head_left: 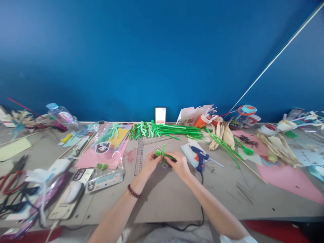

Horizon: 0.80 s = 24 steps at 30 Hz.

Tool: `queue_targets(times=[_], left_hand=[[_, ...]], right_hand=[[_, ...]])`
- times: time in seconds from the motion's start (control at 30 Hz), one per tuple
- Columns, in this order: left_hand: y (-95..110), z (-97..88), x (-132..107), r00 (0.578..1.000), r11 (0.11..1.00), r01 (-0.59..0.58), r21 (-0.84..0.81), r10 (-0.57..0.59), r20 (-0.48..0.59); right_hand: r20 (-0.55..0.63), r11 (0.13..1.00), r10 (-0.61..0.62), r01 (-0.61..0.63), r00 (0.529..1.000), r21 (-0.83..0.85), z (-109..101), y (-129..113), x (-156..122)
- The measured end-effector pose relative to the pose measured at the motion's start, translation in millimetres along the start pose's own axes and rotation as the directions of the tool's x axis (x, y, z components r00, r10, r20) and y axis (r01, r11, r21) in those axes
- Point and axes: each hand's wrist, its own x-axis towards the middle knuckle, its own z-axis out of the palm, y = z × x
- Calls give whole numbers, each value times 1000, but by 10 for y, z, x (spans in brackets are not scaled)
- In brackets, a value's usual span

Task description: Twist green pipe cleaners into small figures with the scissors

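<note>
Left grip point(151, 162) pinching green piece point(158, 153); right grip point(180, 162) clasping dark tool point(173, 159); strand point(164, 149) pointing up-frame, long axis vertical

The fuzzy pipe-cleaner piece point(164, 149) is bright green, the slim tool point(173, 159) black. Long fuzzy stems point(184, 130) are green, their curled tops point(143, 129) mint and darker green. The plastic glue gun point(201, 160) is blue with an orange trigger; 1 round-beaded bracelet point(134, 191) is dark red.

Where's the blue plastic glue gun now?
In the head view, the glue gun lies just right of the bare right hand, partly over a pale paper sheet.
</note>
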Motion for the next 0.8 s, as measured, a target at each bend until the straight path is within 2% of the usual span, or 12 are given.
queue_targets(times=[0.13, 0.23, 0.3, 0.37, 0.43, 0.5, 0.57, 0.67, 0.73, 0.8], left_hand=[[9, 25, -26, 999, 999, -32, 32, 31, 44], [41, 40, -56, 995, 989, -89, 115, 85, 47], [67, 41, -74, 989, 969, -142, 202, 131, 65], [88, 32, -84, 978, 933, -205, 297, 181, 105], [95, 16, -83, 966, 896, -254, 363, 215, 145], [87, -2, -70, 958, 874, -282, 396, 233, 168], [67, -18, -49, 952, 861, -301, 409, 248, 178], [33, -36, -14, 959, 859, -282, 427, 253, 126], [14, -50, 7, 974, 883, -217, 416, 222, 36], [4, -66, 22, 988, 943, -140, 302, 154, -25]], right_hand=[[-11, 995, 60, -59, 998, 80, -13, -24, 17], [19, 949, 229, -228, 973, 220, -20, -32, 45], [101, 843, 386, -395, 917, 366, -31, -21, 73], [243, 667, 508, -556, 826, 495, -51, 0, 103], [370, 503, 559, -658, 742, 560, -78, 18, 128], [414, 436, 573, -691, 707, 576, -102, 29, 143], [400, 452, 581, -689, 709, 566, -113, 35, 147], [365, 551, 554, -658, 748, 513, -100, 43, 139], [304, 653, 503, -587, 809, 478, -82, 45, 129], [169, 788, 432, -462, 886, 408, -70, 35, 116]])
